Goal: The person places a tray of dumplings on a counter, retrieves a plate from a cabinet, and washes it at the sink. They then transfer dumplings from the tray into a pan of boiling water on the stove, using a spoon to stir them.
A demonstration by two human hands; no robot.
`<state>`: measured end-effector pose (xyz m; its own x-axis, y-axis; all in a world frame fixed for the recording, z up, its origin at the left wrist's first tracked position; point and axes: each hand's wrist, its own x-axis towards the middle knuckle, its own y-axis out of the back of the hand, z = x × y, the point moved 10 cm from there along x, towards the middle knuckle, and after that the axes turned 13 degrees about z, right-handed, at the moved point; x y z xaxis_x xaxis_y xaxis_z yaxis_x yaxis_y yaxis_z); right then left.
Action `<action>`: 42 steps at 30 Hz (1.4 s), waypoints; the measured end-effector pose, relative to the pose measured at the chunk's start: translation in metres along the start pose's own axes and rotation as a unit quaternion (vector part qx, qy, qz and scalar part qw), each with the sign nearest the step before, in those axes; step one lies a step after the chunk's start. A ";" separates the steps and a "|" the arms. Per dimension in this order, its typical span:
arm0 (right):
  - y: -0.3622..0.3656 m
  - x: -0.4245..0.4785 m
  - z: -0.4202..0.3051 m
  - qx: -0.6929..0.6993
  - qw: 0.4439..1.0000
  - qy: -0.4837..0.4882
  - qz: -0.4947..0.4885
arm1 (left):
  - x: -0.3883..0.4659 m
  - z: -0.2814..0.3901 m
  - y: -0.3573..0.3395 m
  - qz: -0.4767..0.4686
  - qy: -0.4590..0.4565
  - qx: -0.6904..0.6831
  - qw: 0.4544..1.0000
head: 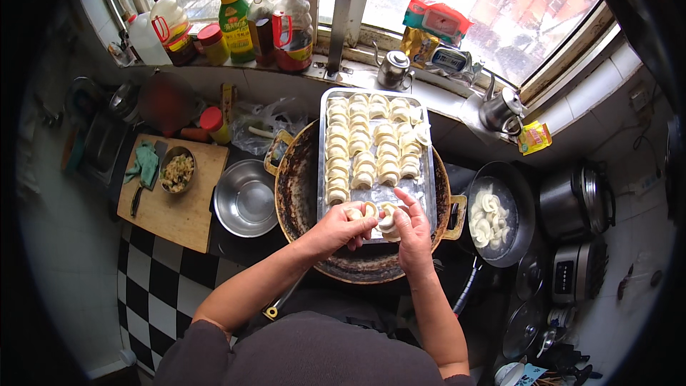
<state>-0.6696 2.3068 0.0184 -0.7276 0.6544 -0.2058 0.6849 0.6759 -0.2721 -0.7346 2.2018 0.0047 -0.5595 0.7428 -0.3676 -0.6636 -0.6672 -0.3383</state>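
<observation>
A metal tray rests across a large rusty two-handled wok, with rows of overlapping folded dumplings on it. My left hand is over the tray's near edge, its thumb and fingers pinching a dumpling. Just to the right, my right hand has thumb and fingers on another dumpling, with its index finger extended. More dough shows under that dumpling; whether it is held or lies on the tray I cannot tell.
Beneath the tray is the wok. A frying pan at right holds more dumplings. At left are a steel basin and a cutting board with a filling bowl and a knife. Bottles and a metal pot line the windowsill.
</observation>
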 end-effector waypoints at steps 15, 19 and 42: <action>-0.006 0.012 0.048 0.403 0.877 -0.259 0.018 | -0.034 0.075 -0.060 0.131 -0.471 0.381 0.785; 0.000 0.009 0.019 0.437 0.865 -0.246 0.021 | -0.038 0.081 -0.036 0.116 -0.387 0.223 0.887; 0.137 0.037 -0.149 -0.341 0.874 0.287 0.195 | -0.046 0.064 0.094 0.310 -0.325 0.412 0.792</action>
<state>-0.5972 2.4740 0.1138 -0.4280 0.8101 0.4006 0.8829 0.2799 0.3771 -0.8030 2.1089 0.0454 -0.8648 0.3358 0.3733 -0.1094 -0.8517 0.5125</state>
